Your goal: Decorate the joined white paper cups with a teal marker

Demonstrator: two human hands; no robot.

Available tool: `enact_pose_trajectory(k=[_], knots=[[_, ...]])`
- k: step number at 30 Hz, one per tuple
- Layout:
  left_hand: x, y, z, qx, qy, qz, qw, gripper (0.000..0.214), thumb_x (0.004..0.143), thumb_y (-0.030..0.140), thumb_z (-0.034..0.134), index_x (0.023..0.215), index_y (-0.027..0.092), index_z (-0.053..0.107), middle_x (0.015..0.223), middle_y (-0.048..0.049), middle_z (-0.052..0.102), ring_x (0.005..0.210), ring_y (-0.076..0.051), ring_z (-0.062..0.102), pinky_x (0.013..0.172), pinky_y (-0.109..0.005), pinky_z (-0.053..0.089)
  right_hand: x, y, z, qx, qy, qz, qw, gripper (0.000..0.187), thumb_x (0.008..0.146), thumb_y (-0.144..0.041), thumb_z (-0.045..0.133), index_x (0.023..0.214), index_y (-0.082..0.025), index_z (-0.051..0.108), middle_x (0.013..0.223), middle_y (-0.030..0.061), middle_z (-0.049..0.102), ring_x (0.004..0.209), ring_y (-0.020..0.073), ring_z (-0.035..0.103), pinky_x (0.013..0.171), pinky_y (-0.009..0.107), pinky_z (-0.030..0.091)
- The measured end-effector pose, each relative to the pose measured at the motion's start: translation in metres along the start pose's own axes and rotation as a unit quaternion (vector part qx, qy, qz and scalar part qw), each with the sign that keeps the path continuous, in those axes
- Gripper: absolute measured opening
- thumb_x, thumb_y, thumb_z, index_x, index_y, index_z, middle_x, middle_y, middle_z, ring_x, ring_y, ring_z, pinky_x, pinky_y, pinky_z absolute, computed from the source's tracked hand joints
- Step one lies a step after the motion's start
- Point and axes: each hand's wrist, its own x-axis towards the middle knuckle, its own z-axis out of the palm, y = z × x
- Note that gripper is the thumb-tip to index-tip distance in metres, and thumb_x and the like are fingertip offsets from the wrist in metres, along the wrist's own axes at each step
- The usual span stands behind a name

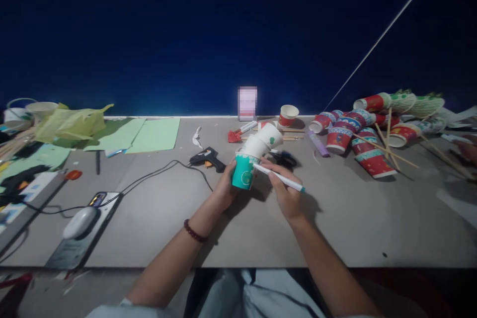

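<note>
My left hand [224, 190] is closed round a teal paper cup [243, 171] with a pale printed emblem. White paper cups [266, 138], one bearing a green mark, join its upper end and lean up to the right. In my right hand [286, 198] is a white marker [281, 178], gripped like a pen, its tip at the teal cup's upper right side. Whether the tip touches the cup I cannot tell. A black glue gun [207, 158] lies just left of the cups. Behind my right hand are dark-handled scissors [285, 159], partly hidden.
Red patterned paper cups [343, 134] and wooden sticks [387, 144] crowd the right. A red-and-white cup [288, 116] stands at the back. On the left are green paper [154, 135], a yellow bag [70, 124], a power strip [32, 203] and a phone [70, 253]. Another person's hand [465, 149] shows far right.
</note>
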Motion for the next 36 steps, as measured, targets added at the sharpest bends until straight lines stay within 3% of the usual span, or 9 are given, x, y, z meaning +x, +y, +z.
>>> enact_pose_trajectory(k=[36], knots=[[-0.0011,0.0000,0.0000,0.003,0.009,0.002,1.000,0.040,0.090,0.036,0.054,0.123,0.015,0.062,0.087,-0.0076,0.073,0.072,-0.019,0.068,0.066,-0.028,0.052,0.0006,-0.0032,0.0003,-0.013,-0.004,0.011,1.000,0.020,0.090,-0.029,0.058,0.100,-0.026,0.074,0.114,0.0052,0.075,0.111,0.0238,0.068,0.098,0.040,0.053]])
